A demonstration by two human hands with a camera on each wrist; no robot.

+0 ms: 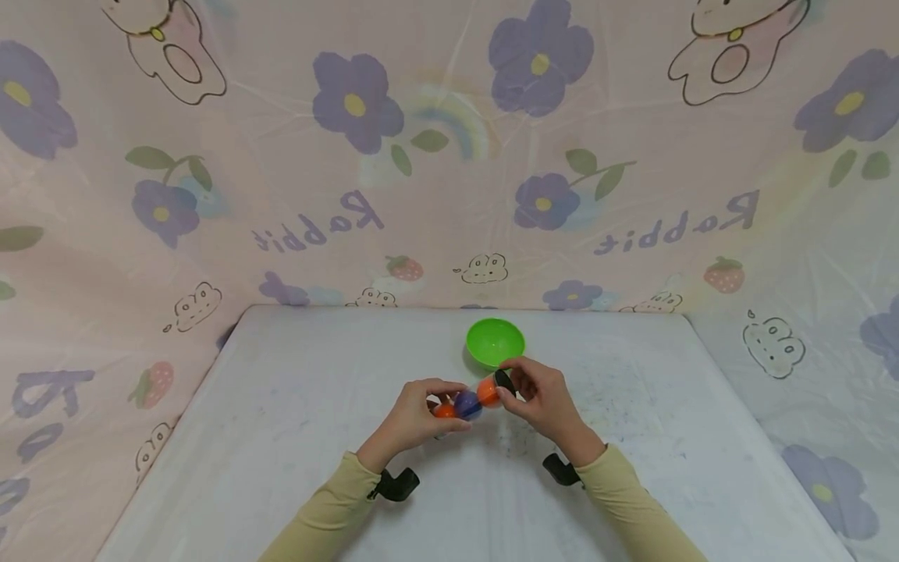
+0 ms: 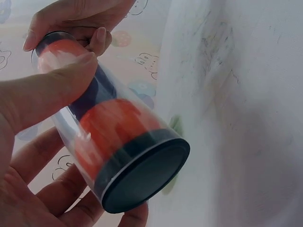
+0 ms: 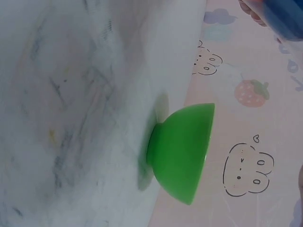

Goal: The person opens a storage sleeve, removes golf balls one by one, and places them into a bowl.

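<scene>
A clear tube (image 1: 468, 404) with black ends holds orange and dark blue balls, stacked in a row. My left hand (image 1: 414, 414) grips its lower left part, the thumb lying along the clear wall in the left wrist view. At the upper right end, my right hand (image 1: 544, 394) pinches the tube by the black cap (image 1: 504, 381). The other black end (image 2: 147, 175) faces the left wrist camera. Just beyond the right hand stands a green bowl (image 1: 495, 342), upright on the table. In the right wrist view only a blue part of the tube (image 3: 286, 16) shows, at the corner.
The white, smudged table (image 1: 281, 390) reaches back to a pink patterned cloth (image 1: 435, 179), which hangs behind it and at both sides. Black curved pieces (image 1: 396, 485) sit at both wrists, by the ends of the sleeves (image 1: 330, 499).
</scene>
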